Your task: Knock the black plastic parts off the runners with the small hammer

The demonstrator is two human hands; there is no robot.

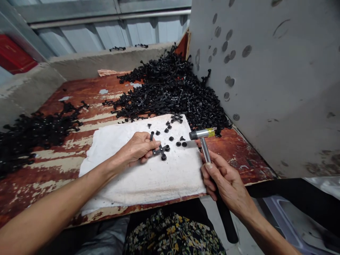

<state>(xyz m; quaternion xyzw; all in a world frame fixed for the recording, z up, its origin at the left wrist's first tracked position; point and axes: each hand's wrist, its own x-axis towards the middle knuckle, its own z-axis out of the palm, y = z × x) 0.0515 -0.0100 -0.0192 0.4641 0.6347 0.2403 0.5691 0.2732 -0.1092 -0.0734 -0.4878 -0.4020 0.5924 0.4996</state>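
While the left hand pins a black plastic cross-shaped piece down near the middle of the white padded cloth, fingers curled over one arm of it, the right hand is wrapped tight round the black grip of a small steel-headed hammer with a yellow tip. Its head hovers just right of the piece, clear of it.

Round studs sit on at least two arms of the cross. A scatter of loose black round caps lies just beyond, and a second black cross sits at the cloth's far edge. By the look of it, plenty is left: a big heap of black plastic parts fills the back right corner, and another dark heap spreads over the left of the worn red wooden bench. Which heap is finished work, I can't tell.

Room-wise, a tall grey panel stands close on the right, hemming in the hammer arm. Open cloth lies front and left, reaching the bench's near edge.
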